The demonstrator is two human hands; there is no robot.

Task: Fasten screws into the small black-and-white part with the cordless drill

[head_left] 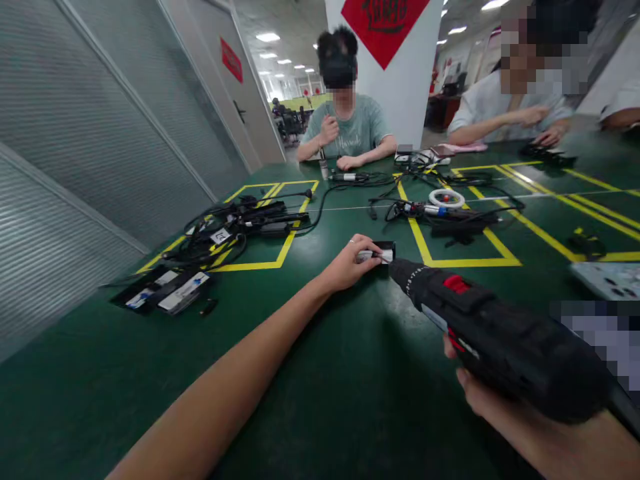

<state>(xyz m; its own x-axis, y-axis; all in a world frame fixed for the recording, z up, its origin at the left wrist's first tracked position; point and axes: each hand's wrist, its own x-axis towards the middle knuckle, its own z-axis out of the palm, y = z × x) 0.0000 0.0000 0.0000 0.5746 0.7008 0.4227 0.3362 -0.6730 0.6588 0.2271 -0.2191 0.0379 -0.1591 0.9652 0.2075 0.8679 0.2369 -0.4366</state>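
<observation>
My right hand point(480, 390) is wrapped round the handle of a black and red power drill point(490, 327). The drill points forward and left, its chuck end close to a small black and white device point(385, 254) lying on the green table. My left hand point(353, 262) rests on the left part of that device, its fingers closed on it and covering much of it. The drill's front hides where the bit ends, so contact with the device cannot be made out.
Tangled black cables and adapters point(260, 217) lie left. Two black and white modules point(183, 291) sit nearer. More cables surround a white ring point(447, 199) at the right. A perforated metal plate point(613, 279) is far right. A person point(350, 130) sits opposite, another point(505, 113) at right.
</observation>
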